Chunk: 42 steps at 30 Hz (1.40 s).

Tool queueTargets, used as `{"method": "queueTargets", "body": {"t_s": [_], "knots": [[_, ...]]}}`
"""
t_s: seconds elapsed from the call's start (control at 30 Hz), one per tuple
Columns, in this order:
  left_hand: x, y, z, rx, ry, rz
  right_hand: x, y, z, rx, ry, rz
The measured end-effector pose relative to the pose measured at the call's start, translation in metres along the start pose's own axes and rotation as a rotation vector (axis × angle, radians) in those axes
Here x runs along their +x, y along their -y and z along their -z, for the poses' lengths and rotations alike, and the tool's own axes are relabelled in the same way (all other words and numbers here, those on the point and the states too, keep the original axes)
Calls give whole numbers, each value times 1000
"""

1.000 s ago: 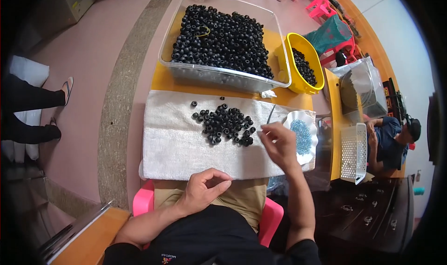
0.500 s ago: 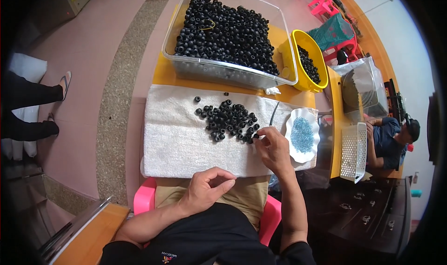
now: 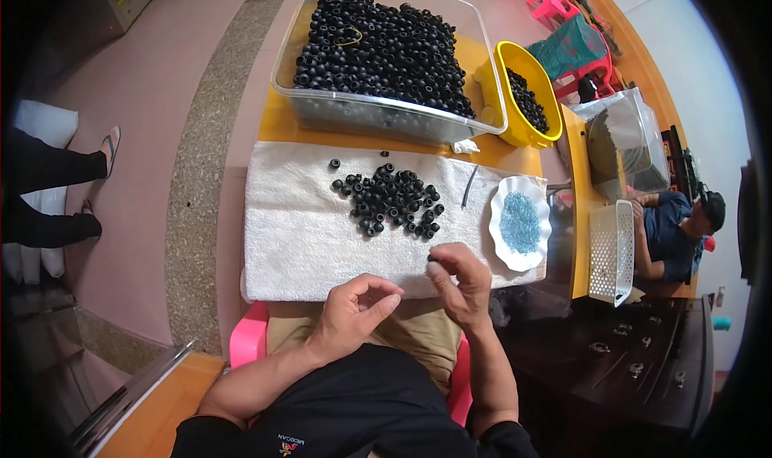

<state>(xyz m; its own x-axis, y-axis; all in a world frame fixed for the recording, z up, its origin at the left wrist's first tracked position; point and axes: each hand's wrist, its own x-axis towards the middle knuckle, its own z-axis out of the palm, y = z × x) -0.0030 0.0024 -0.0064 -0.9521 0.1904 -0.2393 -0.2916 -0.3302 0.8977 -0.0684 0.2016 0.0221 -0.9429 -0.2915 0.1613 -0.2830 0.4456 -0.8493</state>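
Observation:
Between thumb and forefinger, my right hand (image 3: 464, 283) pinches a small black bead (image 3: 433, 257) over the front of the white towel (image 3: 297, 253). My left hand (image 3: 355, 313) hovers at the towel's near edge, fingers curved and a small gap at the thumb, with nothing visible in it. A loose pile of round black beads (image 3: 390, 199) with holes lies mid-towel, two strays behind it. To the right, a white scalloped dish (image 3: 500, 245) holds tiny clear-blue pieces (image 3: 520, 223). A dark, thin, pointed tool, like tweezers (image 3: 470, 186), lies between pile and dish.
Behind the towel stands a large clear bin (image 3: 386, 108) full of black beads, with a yellow tub (image 3: 503, 104) of beads beside it. A white perforated basket (image 3: 611, 253) is at right, near a seated person (image 3: 674, 229). Another person's legs (image 3: 56, 168) show at left.
My right hand has drawn back from the pile toward me, carrying a bead. The tweezers-like tool now shows fully on the towel. My left hand has shifted little; its thumb and forefinger are closer.

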Motion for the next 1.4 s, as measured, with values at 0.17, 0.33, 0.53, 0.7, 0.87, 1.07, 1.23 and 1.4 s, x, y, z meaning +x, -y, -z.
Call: {"method": "queueTargets", "body": {"t_s": [0.17, 0.33, 0.53, 0.7, 0.87, 1.07, 1.23, 1.4], "knots": [[3, 1, 0, -209, 26, 84, -9, 14, -15, 86, 105, 140], [2, -1, 3, -416, 70, 223, -17, 8, -23, 10, 46, 332], [1, 1, 5, -462, 97, 266, -20, 15, -17, -50, 112, 304], [1, 4, 7, -433, 84, 228, -20, 19, -20, -22, 92, 340], [1, 8, 6, -350, 74, 199, -23, 19, -19, -52, 84, 356], [1, 8, 5, -240, 65, 156, -24, 19, -18, -87, 90, 347], [1, 4, 4, -269, 83, 119, -25, 21, -21, -93, 61, 377], [2, 4, 6, -284, 84, 140, -24, 21, -20, -133, 75, 440]]}}
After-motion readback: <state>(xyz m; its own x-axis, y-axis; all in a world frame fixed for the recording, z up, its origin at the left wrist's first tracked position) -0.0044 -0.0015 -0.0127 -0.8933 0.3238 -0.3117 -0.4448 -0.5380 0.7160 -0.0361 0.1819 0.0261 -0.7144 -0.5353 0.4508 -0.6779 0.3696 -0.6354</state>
